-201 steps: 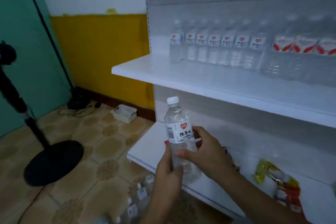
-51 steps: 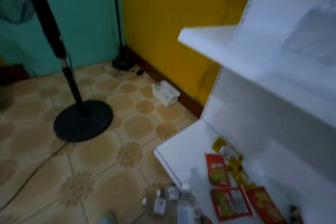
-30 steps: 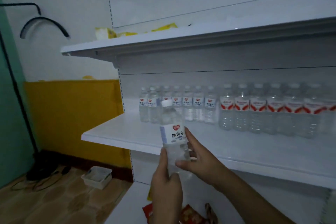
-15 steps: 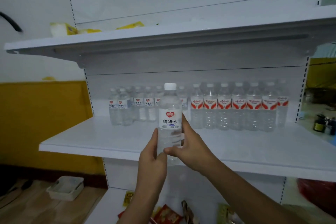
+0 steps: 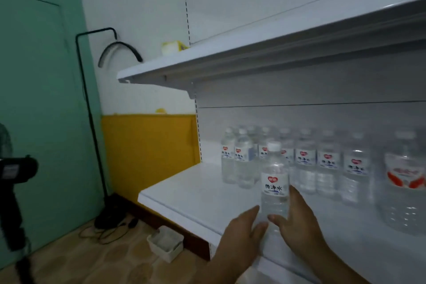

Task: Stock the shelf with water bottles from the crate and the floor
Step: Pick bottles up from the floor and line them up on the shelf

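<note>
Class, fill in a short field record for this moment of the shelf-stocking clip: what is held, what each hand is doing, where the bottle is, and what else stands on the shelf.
Held item: water bottle, upright, white cap, blue-lettered label
Left hand: fingers against the bottle's lower left side
Right hand: thumb and fingers round the bottle's lower right side
Bottle position: over the front part of the middle shelf; contact with the shelf unclear
Already stocked: row of bottles along the back of the shelf
Upper shelf: a yellow and white item at its left end
</note>
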`<state>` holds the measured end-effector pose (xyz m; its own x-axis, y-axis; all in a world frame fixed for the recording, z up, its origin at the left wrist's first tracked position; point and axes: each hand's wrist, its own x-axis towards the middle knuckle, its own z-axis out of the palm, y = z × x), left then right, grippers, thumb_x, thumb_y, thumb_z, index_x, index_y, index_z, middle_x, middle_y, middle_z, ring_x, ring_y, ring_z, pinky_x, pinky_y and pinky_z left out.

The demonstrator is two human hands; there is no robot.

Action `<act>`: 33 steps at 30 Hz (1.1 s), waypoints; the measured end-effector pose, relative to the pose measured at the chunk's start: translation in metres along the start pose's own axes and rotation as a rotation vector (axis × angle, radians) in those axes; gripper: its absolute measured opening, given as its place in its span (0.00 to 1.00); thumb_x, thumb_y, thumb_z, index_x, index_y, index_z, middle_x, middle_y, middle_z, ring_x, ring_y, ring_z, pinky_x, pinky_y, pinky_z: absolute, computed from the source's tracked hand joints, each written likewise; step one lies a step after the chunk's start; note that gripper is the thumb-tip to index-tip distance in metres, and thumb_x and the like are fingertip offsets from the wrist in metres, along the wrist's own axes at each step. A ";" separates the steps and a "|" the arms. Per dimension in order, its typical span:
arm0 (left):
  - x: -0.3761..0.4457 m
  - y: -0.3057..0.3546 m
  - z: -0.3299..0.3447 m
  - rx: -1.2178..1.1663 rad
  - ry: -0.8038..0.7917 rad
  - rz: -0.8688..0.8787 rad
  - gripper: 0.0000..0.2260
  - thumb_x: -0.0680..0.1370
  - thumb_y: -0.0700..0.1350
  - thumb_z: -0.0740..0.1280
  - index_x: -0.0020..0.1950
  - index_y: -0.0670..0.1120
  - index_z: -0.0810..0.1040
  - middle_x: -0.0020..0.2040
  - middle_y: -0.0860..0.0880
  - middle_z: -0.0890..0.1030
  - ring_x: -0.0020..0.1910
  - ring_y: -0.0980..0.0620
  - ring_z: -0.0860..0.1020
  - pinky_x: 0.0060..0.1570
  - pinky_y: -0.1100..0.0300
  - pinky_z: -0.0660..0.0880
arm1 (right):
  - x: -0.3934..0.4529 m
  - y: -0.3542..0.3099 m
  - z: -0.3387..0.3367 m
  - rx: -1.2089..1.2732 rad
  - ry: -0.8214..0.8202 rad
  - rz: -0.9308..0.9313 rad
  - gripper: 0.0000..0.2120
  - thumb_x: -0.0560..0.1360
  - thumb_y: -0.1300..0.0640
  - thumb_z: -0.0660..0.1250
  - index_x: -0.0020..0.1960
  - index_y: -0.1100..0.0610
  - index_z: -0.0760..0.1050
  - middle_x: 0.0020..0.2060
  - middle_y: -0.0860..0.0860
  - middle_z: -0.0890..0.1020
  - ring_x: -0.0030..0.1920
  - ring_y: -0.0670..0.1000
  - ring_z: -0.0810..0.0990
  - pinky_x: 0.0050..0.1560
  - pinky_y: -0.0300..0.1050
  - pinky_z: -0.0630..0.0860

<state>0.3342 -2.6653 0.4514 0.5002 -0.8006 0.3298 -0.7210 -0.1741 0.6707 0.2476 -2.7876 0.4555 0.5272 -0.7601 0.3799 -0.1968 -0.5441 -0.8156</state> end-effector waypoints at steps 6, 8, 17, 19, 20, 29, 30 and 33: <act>0.031 -0.037 0.006 0.184 -0.043 -0.021 0.25 0.71 0.67 0.59 0.64 0.58 0.77 0.67 0.60 0.73 0.66 0.64 0.68 0.60 0.78 0.58 | 0.098 0.039 0.053 0.022 0.048 0.097 0.30 0.71 0.59 0.74 0.69 0.57 0.66 0.61 0.56 0.75 0.61 0.57 0.76 0.62 0.52 0.73; 0.036 -0.043 0.010 0.176 0.001 0.000 0.30 0.66 0.71 0.55 0.61 0.60 0.78 0.65 0.63 0.74 0.65 0.67 0.68 0.56 0.82 0.55 | 0.130 0.053 0.067 0.011 0.049 0.126 0.27 0.71 0.56 0.73 0.66 0.58 0.68 0.59 0.56 0.76 0.58 0.58 0.78 0.59 0.52 0.76; 0.038 -0.053 0.016 0.203 0.011 0.050 0.28 0.69 0.67 0.54 0.62 0.59 0.77 0.65 0.62 0.75 0.65 0.64 0.69 0.58 0.78 0.56 | 0.162 0.051 0.090 -0.138 0.107 0.215 0.25 0.72 0.54 0.74 0.61 0.65 0.70 0.57 0.62 0.76 0.56 0.64 0.78 0.55 0.53 0.77; 0.031 -0.051 0.015 0.157 0.034 0.064 0.29 0.69 0.65 0.50 0.61 0.54 0.78 0.63 0.57 0.77 0.64 0.58 0.72 0.59 0.75 0.59 | 0.146 0.047 0.073 -0.192 -0.001 0.215 0.25 0.71 0.53 0.74 0.60 0.66 0.71 0.57 0.62 0.78 0.55 0.62 0.79 0.53 0.50 0.78; 0.025 -0.048 0.014 0.134 0.050 0.053 0.31 0.69 0.64 0.48 0.63 0.53 0.77 0.63 0.55 0.77 0.64 0.56 0.72 0.60 0.74 0.60 | 0.134 0.044 0.059 -0.212 -0.048 0.199 0.25 0.71 0.53 0.74 0.61 0.66 0.71 0.57 0.62 0.78 0.56 0.61 0.78 0.53 0.49 0.77; -0.128 -0.047 0.016 -0.189 0.246 -0.197 0.22 0.81 0.48 0.59 0.76 0.49 0.61 0.73 0.52 0.66 0.71 0.57 0.64 0.72 0.58 0.62 | -0.086 -0.021 -0.016 -0.168 -0.313 -0.037 0.25 0.74 0.54 0.72 0.68 0.56 0.70 0.63 0.53 0.75 0.61 0.49 0.75 0.59 0.41 0.72; -0.152 -0.054 0.019 -0.196 0.243 -0.260 0.22 0.82 0.47 0.58 0.76 0.47 0.60 0.74 0.50 0.66 0.72 0.54 0.65 0.72 0.55 0.62 | -0.114 -0.025 -0.012 -0.165 -0.321 -0.081 0.24 0.74 0.54 0.71 0.68 0.56 0.70 0.64 0.53 0.74 0.63 0.49 0.74 0.61 0.41 0.73; -0.217 -0.078 0.030 -0.165 0.210 -0.470 0.22 0.82 0.46 0.57 0.76 0.45 0.60 0.74 0.47 0.66 0.72 0.49 0.65 0.69 0.57 0.62 | -0.184 -0.022 0.015 -0.127 -0.373 -0.133 0.24 0.75 0.54 0.70 0.69 0.55 0.69 0.66 0.52 0.72 0.65 0.48 0.72 0.62 0.41 0.72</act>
<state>0.2675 -2.4954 0.3078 0.8479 -0.5235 0.0835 -0.3202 -0.3802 0.8677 0.1668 -2.6303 0.3972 0.8137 -0.5121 0.2750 -0.1947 -0.6858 -0.7012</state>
